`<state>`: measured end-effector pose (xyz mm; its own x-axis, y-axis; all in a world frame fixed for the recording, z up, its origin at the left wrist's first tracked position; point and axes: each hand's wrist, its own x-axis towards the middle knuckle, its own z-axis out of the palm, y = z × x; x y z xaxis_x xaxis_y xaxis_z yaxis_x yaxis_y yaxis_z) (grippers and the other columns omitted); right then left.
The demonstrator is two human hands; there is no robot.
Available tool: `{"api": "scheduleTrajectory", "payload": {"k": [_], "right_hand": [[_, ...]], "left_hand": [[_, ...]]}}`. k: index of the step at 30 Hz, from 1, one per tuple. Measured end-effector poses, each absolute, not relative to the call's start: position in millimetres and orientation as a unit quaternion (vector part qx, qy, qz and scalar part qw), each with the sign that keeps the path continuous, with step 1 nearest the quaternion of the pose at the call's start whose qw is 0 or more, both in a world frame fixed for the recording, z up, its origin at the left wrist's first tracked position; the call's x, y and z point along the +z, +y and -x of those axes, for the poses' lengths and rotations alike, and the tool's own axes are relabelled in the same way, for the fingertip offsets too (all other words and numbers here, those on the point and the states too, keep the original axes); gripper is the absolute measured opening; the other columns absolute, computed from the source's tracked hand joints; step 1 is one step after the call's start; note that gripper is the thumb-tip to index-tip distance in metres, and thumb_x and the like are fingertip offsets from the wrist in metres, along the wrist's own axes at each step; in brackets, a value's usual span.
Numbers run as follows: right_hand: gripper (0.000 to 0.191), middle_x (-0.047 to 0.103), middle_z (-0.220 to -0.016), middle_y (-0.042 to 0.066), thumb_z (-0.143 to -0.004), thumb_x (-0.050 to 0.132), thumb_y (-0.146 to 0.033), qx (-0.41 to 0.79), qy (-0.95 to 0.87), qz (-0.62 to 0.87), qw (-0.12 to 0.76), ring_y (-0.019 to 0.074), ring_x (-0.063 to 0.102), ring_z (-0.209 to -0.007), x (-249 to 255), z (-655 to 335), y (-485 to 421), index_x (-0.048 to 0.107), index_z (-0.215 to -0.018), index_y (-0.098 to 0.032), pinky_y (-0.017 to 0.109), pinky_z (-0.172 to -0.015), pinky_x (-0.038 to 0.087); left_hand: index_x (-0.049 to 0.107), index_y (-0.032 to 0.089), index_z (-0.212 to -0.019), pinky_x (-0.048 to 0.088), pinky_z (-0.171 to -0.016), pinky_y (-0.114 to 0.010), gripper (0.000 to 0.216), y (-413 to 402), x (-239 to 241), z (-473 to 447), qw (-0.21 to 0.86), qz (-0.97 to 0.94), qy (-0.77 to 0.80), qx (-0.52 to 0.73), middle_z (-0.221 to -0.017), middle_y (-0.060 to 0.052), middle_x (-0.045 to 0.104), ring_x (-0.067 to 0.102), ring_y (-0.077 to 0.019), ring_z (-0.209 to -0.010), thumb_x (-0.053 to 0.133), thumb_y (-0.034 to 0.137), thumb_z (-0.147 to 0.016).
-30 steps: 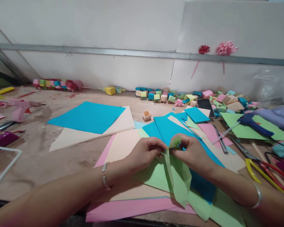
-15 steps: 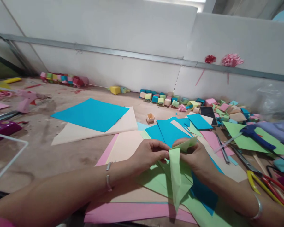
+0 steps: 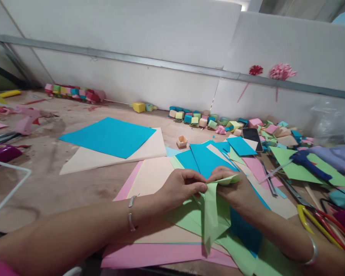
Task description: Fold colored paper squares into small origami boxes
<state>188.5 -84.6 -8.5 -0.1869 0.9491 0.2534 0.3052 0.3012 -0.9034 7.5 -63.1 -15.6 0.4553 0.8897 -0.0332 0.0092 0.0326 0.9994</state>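
A left hand [image 3: 184,188] and a right hand [image 3: 232,191] meet over a worktable in the head view, working a folded light-green paper [image 3: 217,214] between them. The left thumb and forefinger are brought together at its upper edge; the right hand grips the same paper, its fingers tucked partly behind. Exactly where the fingertips press is hard to make out. The paper hangs below the fingers in a narrow tail.

Compared with half a second earlier, the flap over the right hand lies lower and flatter, and the tail has shifted slightly left. That suggests the fold is being pressed down rather than finished.

Beneath the hands lie green sheets and a blue sheet [image 3: 202,157]. Just beyond the left hand sits an open cream paper box [image 3: 182,141], with a row of small paper cubes [image 3: 194,119] farther off. To the right of the right hand rest scissors [image 3: 295,192] and a blue glue gun [image 3: 309,163]; a smartphone [image 3: 252,138] lies beyond it.
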Motion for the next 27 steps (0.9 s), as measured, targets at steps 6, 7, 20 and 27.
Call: {"api": "scheduleTrajectory", "payload": {"k": [6,7,20,27], "right_hand": [[0.011,0.064,-0.077,0.002,-0.070,0.061,-0.016,0.342,-0.682,0.517,0.389,0.0155,0.058,-0.068,-3.1,-185.1,-85.7,0.068,-0.077,-0.019,0.026,-0.058,0.043],[0.014,0.065,-0.077,0.001,-0.068,0.062,-0.015,0.338,-0.674,0.533,0.385,0.0152,0.057,-0.066,-3.9,-184.7,-85.1,0.066,-0.081,-0.019,0.026,-0.057,0.043],[0.057,0.066,-0.095,0.001,-0.069,0.059,-0.008,0.333,-0.756,0.476,0.301,0.0166,0.060,-0.082,-0.8,-177.5,-98.8,0.051,-0.123,-0.023,0.027,-0.070,0.044],[0.025,0.063,-0.107,0.007,-0.085,0.053,-0.030,0.432,-0.662,0.482,0.378,0.0187,0.060,-0.095,-3.3,-191.5,-75.4,0.057,-0.107,-0.020,0.032,-0.077,0.049]], "left_hand": [[0.067,0.013,-0.078,0.049,-0.061,-0.027,0.021,-57.1,-18.4,-4.7,0.614,-0.607,0.365,0.349,-0.072,-0.004,0.065,0.060,-0.0133,-0.063,0.068,0.034,-0.075],[0.066,0.014,-0.082,0.050,-0.064,-0.028,0.025,-57.5,-17.0,-3.7,0.606,-0.615,0.361,0.352,-0.078,-0.005,0.066,0.061,-0.0145,-0.067,0.066,0.039,-0.077],[0.061,0.017,-0.070,0.043,-0.065,-0.026,0.013,-76.6,-11.4,-2.1,0.329,-0.803,0.385,0.315,-0.074,-0.001,0.060,0.053,-0.0146,-0.072,0.053,0.007,-0.069],[0.065,0.017,-0.083,0.048,-0.065,-0.025,0.014,-59.9,-10.1,0.8,0.349,-0.735,0.434,0.386,-0.082,-0.003,0.065,0.059,-0.0148,-0.074,0.052,0.014,-0.078]]}}
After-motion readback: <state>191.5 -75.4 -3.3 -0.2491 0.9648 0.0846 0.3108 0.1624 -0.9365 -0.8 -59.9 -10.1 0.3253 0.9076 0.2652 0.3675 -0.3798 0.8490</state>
